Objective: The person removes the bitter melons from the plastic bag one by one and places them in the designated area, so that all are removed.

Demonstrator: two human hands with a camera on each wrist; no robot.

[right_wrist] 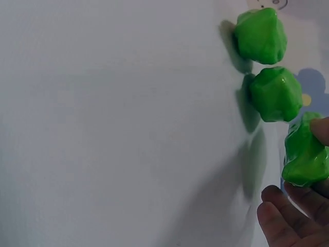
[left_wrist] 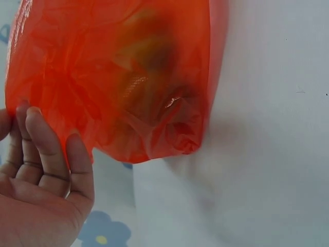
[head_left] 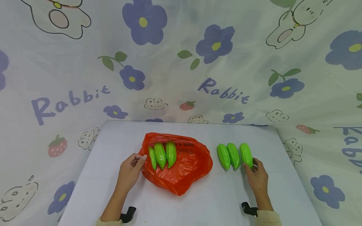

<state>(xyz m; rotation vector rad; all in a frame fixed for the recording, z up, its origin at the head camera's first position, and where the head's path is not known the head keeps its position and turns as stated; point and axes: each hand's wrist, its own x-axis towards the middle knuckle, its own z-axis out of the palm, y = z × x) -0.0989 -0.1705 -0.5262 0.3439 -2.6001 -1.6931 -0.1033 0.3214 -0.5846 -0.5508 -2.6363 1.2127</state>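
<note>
On the left, a red plastic bag point(head_left: 189, 169) lies spread open, its printed lettering mirrored, with three glossy green bitter melons point(head_left: 160, 155) side by side in it. My left hand point(head_left: 132, 168) pinches the bag's left edge between thumb and fingers. From the left wrist view, the red film point(left_wrist: 67, 62) hides most of the melons behind it. My right hand point(head_left: 258, 179) grips the near end of another bitter melon point(head_left: 246, 153), thumb on one side and fingers on the other. Just left of it lie two more bitter melons point(head_left: 228, 156), which show bumpy ends in the right wrist view.
The white table point(head_left: 181, 213) carries the bag and the melons. Behind and beside it hangs a pale cloth point(head_left: 169, 62) printed with flowers, rabbits and strawberries. A black wrist camera point(head_left: 128, 214) sits on the left wrist and another camera point(head_left: 249, 208) on the right.
</note>
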